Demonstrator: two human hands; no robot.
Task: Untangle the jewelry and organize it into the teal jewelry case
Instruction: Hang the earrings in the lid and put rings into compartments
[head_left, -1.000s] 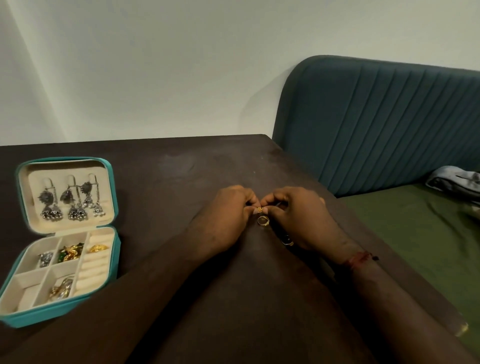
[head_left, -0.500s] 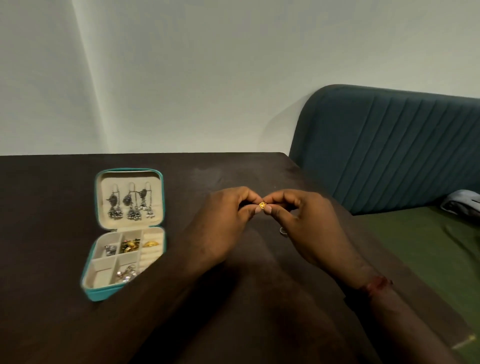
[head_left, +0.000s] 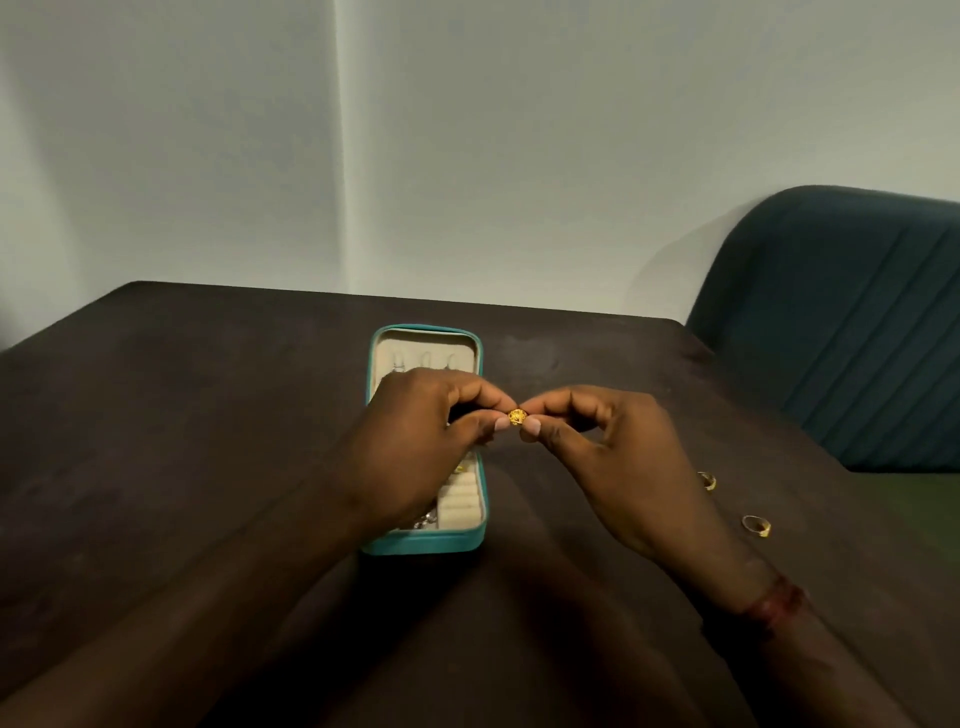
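Observation:
A small round gold jewelry piece (head_left: 517, 417) is pinched between the fingertips of my left hand (head_left: 415, 447) and my right hand (head_left: 613, 457), held above the dark table. The teal jewelry case (head_left: 475, 540) lies open right behind and under my left hand, which hides most of its compartments and the earrings in its lid. A cream ring-roll section shows at its right side. Two gold rings lie on the table to the right, one ring (head_left: 707, 480) farther and another ring (head_left: 757, 525) nearer.
The dark wooden table (head_left: 182, 415) fills the lower view, its far edge against a pale wall. A teal padded seat back (head_left: 841, 322) stands at the right beside the table's right edge.
The view has swung left, so the case now sits in the middle under my left hand. Both hands lifted the gold piece and still pinch it; two rings came into sight at right.

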